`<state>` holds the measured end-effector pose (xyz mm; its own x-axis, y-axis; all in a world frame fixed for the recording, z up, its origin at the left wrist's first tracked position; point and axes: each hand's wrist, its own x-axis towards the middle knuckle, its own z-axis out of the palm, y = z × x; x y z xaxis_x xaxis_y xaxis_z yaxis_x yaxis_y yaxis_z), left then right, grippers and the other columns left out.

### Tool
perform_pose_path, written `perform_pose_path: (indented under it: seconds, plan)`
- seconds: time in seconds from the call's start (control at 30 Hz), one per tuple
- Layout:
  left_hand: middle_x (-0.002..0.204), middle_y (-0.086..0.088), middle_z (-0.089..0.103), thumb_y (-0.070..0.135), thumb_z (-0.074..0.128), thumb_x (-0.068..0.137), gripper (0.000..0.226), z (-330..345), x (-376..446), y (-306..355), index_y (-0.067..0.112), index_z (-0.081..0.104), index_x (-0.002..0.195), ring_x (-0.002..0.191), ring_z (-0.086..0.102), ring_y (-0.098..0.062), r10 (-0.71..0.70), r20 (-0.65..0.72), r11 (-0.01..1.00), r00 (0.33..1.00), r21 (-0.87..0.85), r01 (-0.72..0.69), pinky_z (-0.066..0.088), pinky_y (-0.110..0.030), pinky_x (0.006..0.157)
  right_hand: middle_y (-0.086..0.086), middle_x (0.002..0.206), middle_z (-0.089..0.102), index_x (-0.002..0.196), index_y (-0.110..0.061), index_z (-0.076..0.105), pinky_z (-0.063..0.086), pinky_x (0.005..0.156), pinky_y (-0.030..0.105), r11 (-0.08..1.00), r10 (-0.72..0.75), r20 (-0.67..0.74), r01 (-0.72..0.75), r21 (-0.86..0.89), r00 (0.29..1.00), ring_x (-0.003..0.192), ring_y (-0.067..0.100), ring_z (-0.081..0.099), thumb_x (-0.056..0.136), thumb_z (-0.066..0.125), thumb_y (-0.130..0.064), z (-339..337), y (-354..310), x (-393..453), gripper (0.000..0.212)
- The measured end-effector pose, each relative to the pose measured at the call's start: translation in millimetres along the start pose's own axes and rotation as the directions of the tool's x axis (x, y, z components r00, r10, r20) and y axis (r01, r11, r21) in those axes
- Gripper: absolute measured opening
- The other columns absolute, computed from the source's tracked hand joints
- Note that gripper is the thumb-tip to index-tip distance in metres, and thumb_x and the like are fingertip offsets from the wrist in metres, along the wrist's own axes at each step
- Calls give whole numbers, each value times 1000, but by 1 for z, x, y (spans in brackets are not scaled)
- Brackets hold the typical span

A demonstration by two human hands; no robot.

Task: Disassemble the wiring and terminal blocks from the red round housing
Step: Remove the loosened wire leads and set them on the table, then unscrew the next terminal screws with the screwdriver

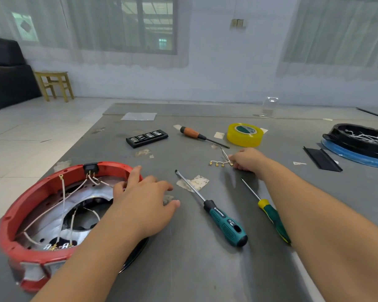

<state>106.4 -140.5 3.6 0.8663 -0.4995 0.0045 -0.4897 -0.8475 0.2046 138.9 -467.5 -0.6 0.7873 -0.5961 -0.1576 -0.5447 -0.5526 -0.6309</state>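
Observation:
The red round housing point(31, 192) lies open side up at the table's near left. White wires point(62, 199) run across its metal plate from a black socket point(91, 167) on the far rim to brass terminals point(57, 246) at the near rim. My left hand point(144, 201) rests over the housing's right rim with its fingers spread. A loose wire piece with several brass terminals point(218, 163) lies on the table in the middle. My right hand point(248, 159) has curled fingers and pinches that wire's right end.
A teal flat screwdriver point(225, 223) and a green-yellow screwdriver point(271, 214) lie between my arms. Farther back are an orange-handled screwdriver point(193, 134), a bit set point(146, 138) and yellow tape point(244, 135). A black tray of wires point(358, 140) and a black strip point(322, 159) sit right.

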Motion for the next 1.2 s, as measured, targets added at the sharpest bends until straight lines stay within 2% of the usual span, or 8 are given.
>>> perform_pose_path:
  seconds: [0.1,0.17,0.3,0.43,0.6,0.83,1.0,1.2]
  plan:
    - [153,13,49,62,47,101,44,-6,-4,3,44,55,141,161,8,-25,-2,-64,999,998,-41,0,18,-52,122,14,111,67,118,-2,64,51,85,35,995,-2,5,2,-98,1000,99,28,63,99,60,-36,-7,-12,-26,40]
    - [143,12,59,53,51,102,36,-10,-7,3,40,63,134,150,36,-19,45,-199,989,979,-128,-72,33,-45,119,14,115,67,115,-5,64,48,82,34,980,-97,-120,74,-183,988,104,31,61,98,58,-36,-5,-24,-50,36]
    - [104,26,71,36,61,100,18,-25,-31,1,34,76,111,92,58,16,-2,-550,836,835,-459,-301,40,-3,80,-4,104,66,113,-19,66,46,80,29,945,-327,-92,328,0,941,96,15,60,93,62,-40,25,-55,-110,30]
    - [93,29,70,36,61,101,15,-36,-61,-29,36,76,103,90,62,12,-60,-619,811,783,-488,-324,39,-2,74,-10,96,64,117,-20,66,44,80,26,865,-484,-50,487,125,873,95,11,61,92,65,-43,65,-85,-160,35]
    - [89,27,63,45,47,103,31,-27,-100,-92,30,73,98,84,57,-1,-100,-643,900,759,-384,-207,38,-14,75,-5,124,57,134,-22,56,45,94,31,875,-465,102,439,204,879,115,13,57,89,61,-63,112,-98,-199,61]
    - [106,8,71,40,34,105,48,5,-119,-135,19,76,98,105,64,-18,31,-595,949,803,-234,-211,49,-46,92,-9,112,62,116,-38,63,46,104,44,853,-430,-19,413,320,903,113,14,57,85,40,-64,155,-87,-222,46]
    - [117,12,67,46,36,100,46,10,-115,-131,24,75,108,125,56,-18,-60,-631,942,774,-291,-164,38,-40,109,-10,96,67,95,-32,67,50,93,40,842,-420,-43,407,355,906,97,9,61,81,38,-63,158,-86,-223,45]
    - [129,20,66,62,25,95,60,4,-115,-133,35,72,120,144,41,-8,-112,-517,951,848,-303,-60,22,-33,115,-13,91,67,92,-35,67,49,83,32,823,-442,-73,437,364,894,91,2,61,81,37,-66,160,-82,-219,45]
